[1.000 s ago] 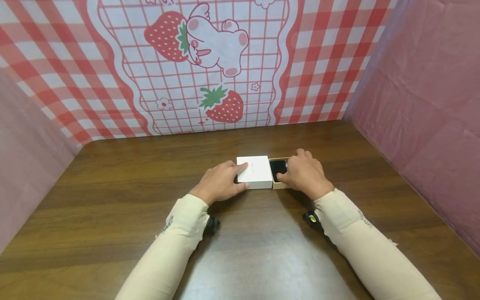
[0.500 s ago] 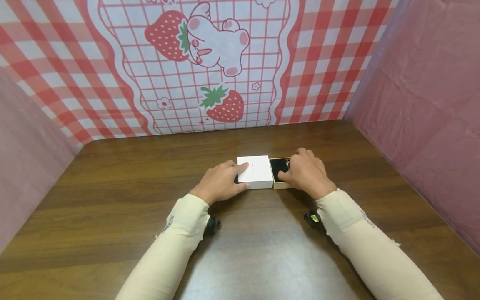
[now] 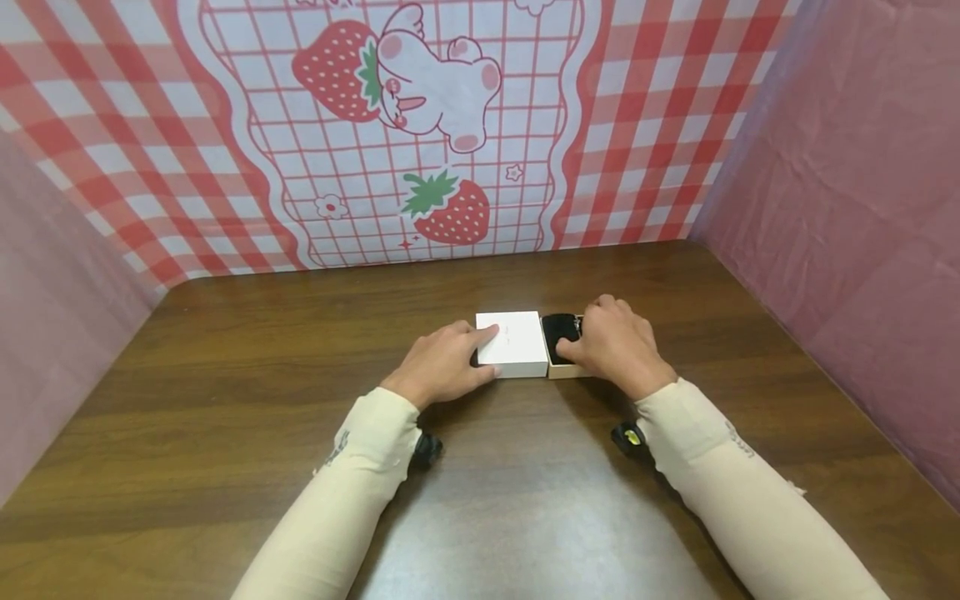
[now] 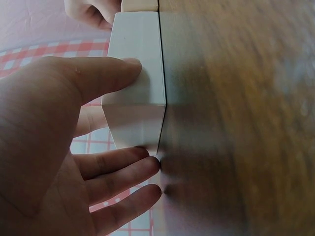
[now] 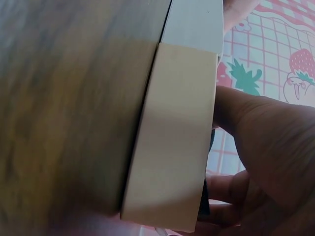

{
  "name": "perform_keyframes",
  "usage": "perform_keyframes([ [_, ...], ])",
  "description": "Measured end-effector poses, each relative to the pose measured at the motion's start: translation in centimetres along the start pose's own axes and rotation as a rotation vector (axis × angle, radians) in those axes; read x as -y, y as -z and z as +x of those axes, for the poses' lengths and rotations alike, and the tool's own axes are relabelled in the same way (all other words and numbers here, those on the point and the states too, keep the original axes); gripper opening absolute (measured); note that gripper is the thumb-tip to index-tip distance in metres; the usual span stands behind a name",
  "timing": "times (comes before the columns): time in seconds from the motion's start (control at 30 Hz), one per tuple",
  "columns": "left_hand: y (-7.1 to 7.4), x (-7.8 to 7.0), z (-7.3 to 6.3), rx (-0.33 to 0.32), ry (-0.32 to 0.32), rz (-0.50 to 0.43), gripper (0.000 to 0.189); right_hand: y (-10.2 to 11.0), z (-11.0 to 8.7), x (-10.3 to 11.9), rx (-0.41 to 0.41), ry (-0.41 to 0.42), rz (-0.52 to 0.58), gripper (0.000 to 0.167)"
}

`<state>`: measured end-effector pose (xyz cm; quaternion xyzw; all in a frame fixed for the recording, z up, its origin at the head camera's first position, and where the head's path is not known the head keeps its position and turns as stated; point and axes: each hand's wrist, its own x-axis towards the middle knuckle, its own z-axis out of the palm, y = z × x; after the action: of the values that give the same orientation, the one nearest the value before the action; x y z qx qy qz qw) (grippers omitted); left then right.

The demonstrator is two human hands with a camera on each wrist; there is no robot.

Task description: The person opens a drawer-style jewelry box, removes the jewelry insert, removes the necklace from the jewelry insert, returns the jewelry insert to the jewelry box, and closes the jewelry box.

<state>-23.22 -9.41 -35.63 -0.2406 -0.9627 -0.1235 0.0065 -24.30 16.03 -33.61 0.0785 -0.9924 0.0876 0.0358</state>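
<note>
A white box (image 3: pixel 512 343) with small faint print lies on the table. My left hand (image 3: pixel 442 362) grips its left end, with the thumb (image 4: pixel 115 76) along the near side and the index finger on top. Against its right end sits a tan box tray (image 3: pixel 567 372), holding a black pad (image 3: pixel 561 329). Something small and silvery (image 3: pixel 578 325) shows on the pad beside my right fingers. My right hand (image 3: pixel 618 346) covers the tray's right part and pinches the pad. Dark edges of the pad stand above the tray rim in the right wrist view. The right fingertips are mostly hidden.
The brown wooden table (image 3: pixel 300 325) extends around both boxes. Behind it hangs a red-and-white checked cloth (image 3: pixel 630 167) with strawberries, and pink cloth (image 3: pixel 847 208) lines the sides. Each sleeve carries a black wrist camera (image 3: pixel 627 437).
The black pad has risen a little at its far edge and now overlaps the tray's back rim. My right hand has shifted slightly up and right; my left hand stays on the white box.
</note>
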Motion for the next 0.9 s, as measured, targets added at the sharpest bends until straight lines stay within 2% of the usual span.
perform_keyframes([
  [0.4,0.19,-0.02,-0.16,-0.002,-0.005,-0.006,0.066,0.09,-0.05,-0.03,-0.083,0.007,0.045,0.041],
  [0.9,0.25,0.31,-0.08,0.005,0.024,-0.071,0.072,0.03,-0.01,0.28,-0.193,0.034,0.108,0.033],
])
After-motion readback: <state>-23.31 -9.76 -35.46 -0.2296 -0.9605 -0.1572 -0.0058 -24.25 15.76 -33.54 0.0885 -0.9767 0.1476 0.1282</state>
